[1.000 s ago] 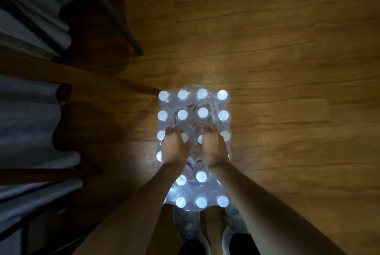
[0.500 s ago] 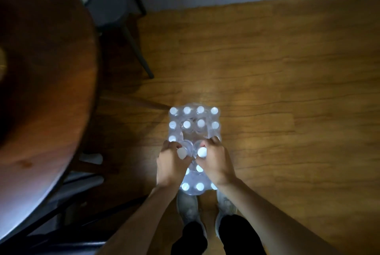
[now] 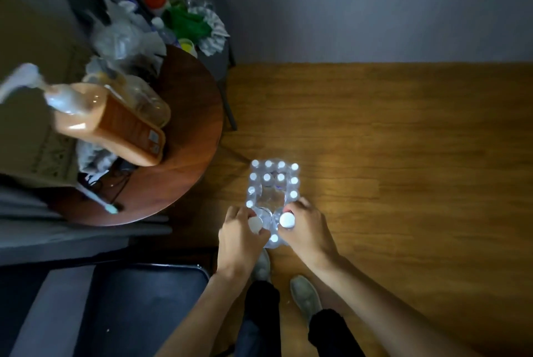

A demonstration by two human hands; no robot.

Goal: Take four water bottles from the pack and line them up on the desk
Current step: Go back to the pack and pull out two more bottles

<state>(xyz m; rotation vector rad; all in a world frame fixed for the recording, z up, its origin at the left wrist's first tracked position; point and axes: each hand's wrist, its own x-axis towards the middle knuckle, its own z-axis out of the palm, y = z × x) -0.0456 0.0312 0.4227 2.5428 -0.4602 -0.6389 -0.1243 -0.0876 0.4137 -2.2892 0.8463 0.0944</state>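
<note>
A shrink-wrapped pack of water bottles [image 3: 272,183] with white caps stands on the wooden floor, its wrap torn open in the middle. My left hand [image 3: 240,238] grips one bottle [image 3: 255,224] by the neck, lifted above the pack. My right hand [image 3: 308,230] grips a second bottle [image 3: 287,220] the same way. Both caps sit higher than the caps in the pack. The round dark wooden desk [image 3: 184,155] is to the left of the pack.
On the desk lie a large orange pump bottle [image 3: 115,123], crumpled plastic bags [image 3: 127,39], cables and a toothbrush [image 3: 98,201]. A dark side table with clutter [image 3: 184,22] stands behind it. A dark chair seat [image 3: 138,307] is at lower left. My shoes [image 3: 305,296] stand below the pack.
Both hands closed on a bottle each and pulled them up out of the pack. The view rose and tilted, bringing the desk and wall into sight.
</note>
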